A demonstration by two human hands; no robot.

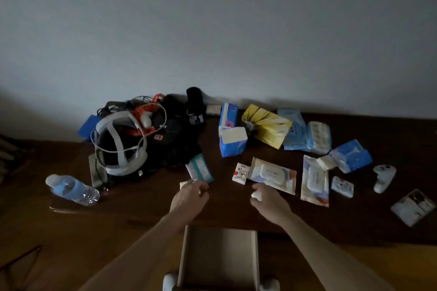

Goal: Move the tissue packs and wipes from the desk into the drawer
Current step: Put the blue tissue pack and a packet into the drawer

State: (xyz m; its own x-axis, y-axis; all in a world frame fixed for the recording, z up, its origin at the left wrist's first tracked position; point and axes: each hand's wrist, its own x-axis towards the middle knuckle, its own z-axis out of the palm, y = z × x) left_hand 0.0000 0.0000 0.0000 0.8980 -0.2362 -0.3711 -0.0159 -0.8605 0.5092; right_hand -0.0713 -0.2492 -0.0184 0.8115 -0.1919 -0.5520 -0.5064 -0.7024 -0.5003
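Tissue packs and wipes lie scattered across the desk ahead of both our hands, and the drawer stands pulled open just behind our wrists, between our forearms; it looks bare inside.

Our left hand is loosely curled with its fingertips at a small pale pack, mostly hidden under the fingers. The teal pack lies just beyond those fingertips, its long axis running away from the hand and slanting to the right. Whether the fingers have closed on anything we cannot tell.

Our right hand is curled around a small white thing at its thumb side, seemingly pinched, though the dim light leaves that uncertain. Just past its knuckles sits the lidded wipes pack, long axis lying crosswise to the hand, tilted down to the right. A small white-and-red pack touches its left end.

We judge the right hand nearer the wipes and the left nearer the teal pack; each then draws straight back to the drawer.
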